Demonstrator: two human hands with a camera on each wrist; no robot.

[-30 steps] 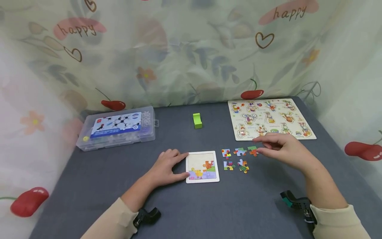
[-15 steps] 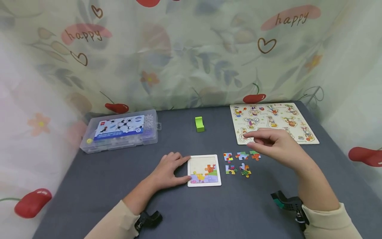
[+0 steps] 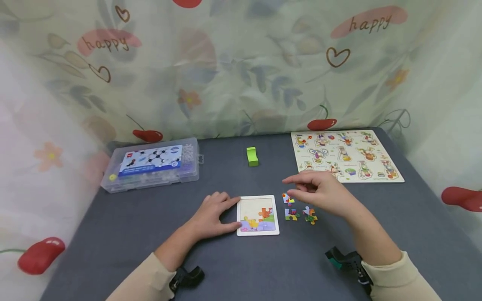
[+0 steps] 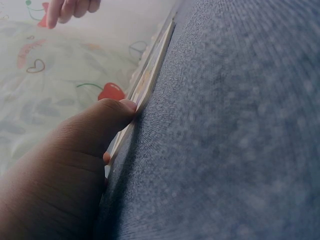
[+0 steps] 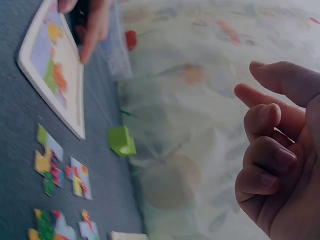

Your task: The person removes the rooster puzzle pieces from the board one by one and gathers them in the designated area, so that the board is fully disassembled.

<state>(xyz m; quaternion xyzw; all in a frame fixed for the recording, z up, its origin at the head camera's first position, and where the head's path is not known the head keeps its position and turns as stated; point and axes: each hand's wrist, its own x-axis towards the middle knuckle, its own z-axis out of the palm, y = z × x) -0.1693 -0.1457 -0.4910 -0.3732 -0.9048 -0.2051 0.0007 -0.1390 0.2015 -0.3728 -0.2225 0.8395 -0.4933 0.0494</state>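
Observation:
A small square jigsaw tray (image 3: 250, 205) with a pale rim lies in the middle of the table. Several fitted pieces fill its lower part and right side; the upper left shows bare wood. My left hand (image 3: 211, 217) rests at the tray's left side, thumb and forefinger spread along that rim. My right hand (image 3: 321, 193) hovers above the loose pieces, thumb and forefinger apart, other fingers bent, nothing between them. Beneath it show a red-and-yellow jigsaw piece (image 3: 288, 198), a purple one (image 3: 291, 214) and an orange-green one (image 3: 310, 215). In the head view it covers other pieces.
A green block (image 3: 252, 157) stands behind the tray. At the back left lies a clear plastic case (image 3: 190, 165) with a molecule-printed label. A wooden picture board (image 3: 333, 144) lies at the back right. A patterned curtain (image 3: 233, 83) hangs behind the table.
My right hand has moved left, from beside the loose pieces and the board's front edge to over the pieces, hiding two upper ones. My left hand keeps its place at the tray.

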